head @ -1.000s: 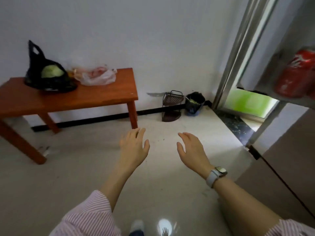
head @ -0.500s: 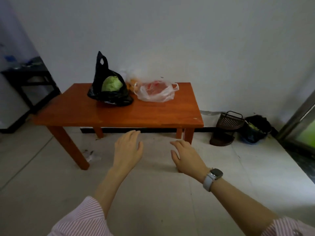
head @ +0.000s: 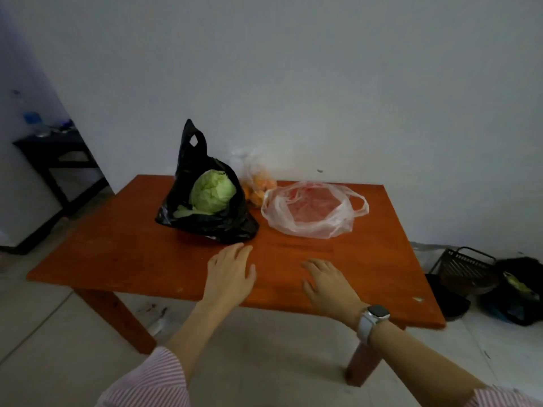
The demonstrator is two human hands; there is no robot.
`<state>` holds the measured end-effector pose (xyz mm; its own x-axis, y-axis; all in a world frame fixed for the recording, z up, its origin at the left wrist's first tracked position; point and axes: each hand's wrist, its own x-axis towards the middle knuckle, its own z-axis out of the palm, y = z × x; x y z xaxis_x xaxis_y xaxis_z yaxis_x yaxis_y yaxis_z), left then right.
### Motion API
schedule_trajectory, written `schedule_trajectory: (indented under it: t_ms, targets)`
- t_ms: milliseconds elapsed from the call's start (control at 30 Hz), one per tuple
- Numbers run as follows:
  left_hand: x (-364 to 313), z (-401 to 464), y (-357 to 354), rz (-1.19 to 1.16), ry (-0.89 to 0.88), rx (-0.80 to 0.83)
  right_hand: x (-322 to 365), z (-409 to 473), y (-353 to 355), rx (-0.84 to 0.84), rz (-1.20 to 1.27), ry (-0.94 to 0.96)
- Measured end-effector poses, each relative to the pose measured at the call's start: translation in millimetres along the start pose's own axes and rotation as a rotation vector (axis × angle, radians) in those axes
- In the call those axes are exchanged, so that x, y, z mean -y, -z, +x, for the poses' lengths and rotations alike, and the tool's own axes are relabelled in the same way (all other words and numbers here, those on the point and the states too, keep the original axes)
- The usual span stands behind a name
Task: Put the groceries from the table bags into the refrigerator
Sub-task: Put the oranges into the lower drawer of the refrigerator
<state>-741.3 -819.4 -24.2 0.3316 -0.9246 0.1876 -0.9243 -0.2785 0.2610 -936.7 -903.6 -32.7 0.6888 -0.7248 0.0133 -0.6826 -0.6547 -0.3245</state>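
Hands, both empty with fingers spread, reach over the near edge of a rectangular red-brown wooden table [head: 123,259]. We see the left hand [head: 230,274] just short of a black plastic carrier bag [head: 205,221] that stands open toward us, one handle loop pointing up. Inside it lies a pale green round cabbage [head: 213,193]. We see the right hand [head: 330,284], with a white-strapped smartwatch [head: 373,317] on its wrist, over the bare tabletop in front of a translucent plastic bag with reddish contents [head: 311,211], which lies slumped beside the black bag. Behind and between these two sits a clear plastic bag of orange fruit [head: 258,186], against the white wall [head: 323,83]. Pink-and-white striped sleeves [head: 150,383] cover both upper forearms. On the pale tiled floor [head: 44,348] to the right of the table stand a dark wire basket [head: 464,268] and a dark bag [head: 517,292].
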Motion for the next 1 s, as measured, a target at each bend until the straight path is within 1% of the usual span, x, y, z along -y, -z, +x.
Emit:
schedule_trajectory:
  t_ms: [100,200,300,433,533,600,667,700,800,867,933,1000]
  targets:
    - [20,77,-1,0.050,0.006,0.045,-12,86,9,-0.011,0.018,0.005]
    - [46,140,-3,0.054,0.027,0.042,-16,163,12,-0.005,0.056,0.027]
    - [65,180,-8,0.050,0.019,0.057,-17,215,14,0.006,0.095,0.048]
    - [96,263,-17,0.027,-0.020,0.061,-20,299,16,-0.027,0.159,0.046]
    - [115,331,-29,-0.028,-0.059,0.044,-22,363,10,-0.041,0.202,-0.008]
    - [130,374,-41,-0.078,-0.065,0.059,-25,408,0,-0.027,0.249,-0.090]
    - [143,411,-55,-0.092,-0.073,0.115,-32,451,-13,0.022,0.312,-0.182]
    - [148,428,-63,-0.053,-0.081,0.163,-37,470,-21,0.043,0.338,-0.209]
    - [159,468,-86,0.153,-0.059,0.348,-54,514,-47,0.110,0.330,-0.239]
    - [165,484,-100,0.225,-0.028,0.427,-68,532,-64,0.158,0.277,-0.246]
    - [169,488,-114,0.252,-0.071,0.396,-73,543,-71,0.154,0.321,-0.259]
    - [169,487,-121,0.187,-0.086,0.323,-77,548,-73,0.034,0.408,-0.302]
